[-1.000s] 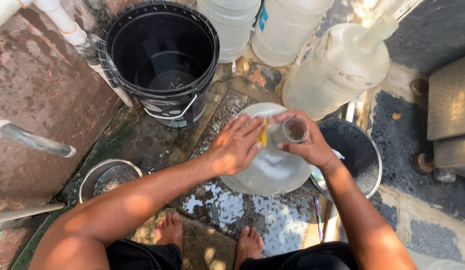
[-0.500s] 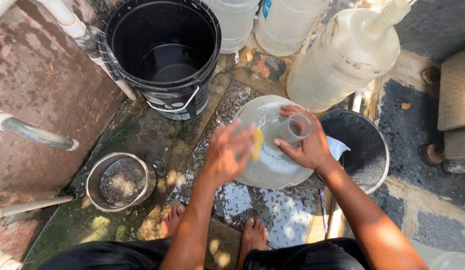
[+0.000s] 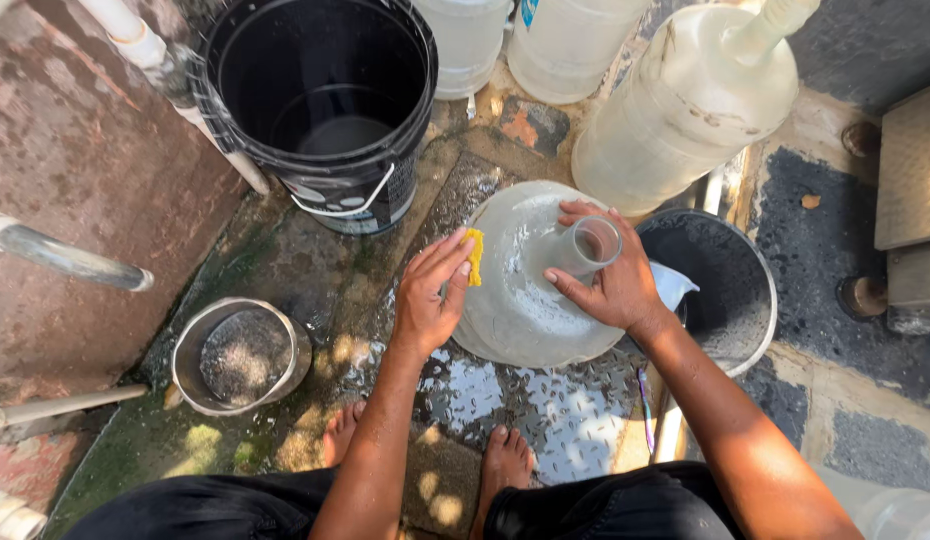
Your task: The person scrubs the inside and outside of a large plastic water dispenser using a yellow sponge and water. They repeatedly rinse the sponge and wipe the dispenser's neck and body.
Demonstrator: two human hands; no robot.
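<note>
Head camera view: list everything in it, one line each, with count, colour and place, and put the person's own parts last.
Large water jug: one, clear, upright at centre on the wet ground.
Sponge: one, yellow, against the jug's left side.
Bucket: one, black, upper left, a little water inside.
Metal bowl: one, grey, lower left, gritty contents.
Basin: one, dark, right of the jug.
Other jugs: three, clear to whitish, along the top.
Pipes: several, white or grey, left edge.
Metal plate: one, grey, right edge.
Feet: two, bare, bottom centre.
Left hand: one, holding the sponge to the jug.
Right hand: one, gripping the jug at its neck.
</note>
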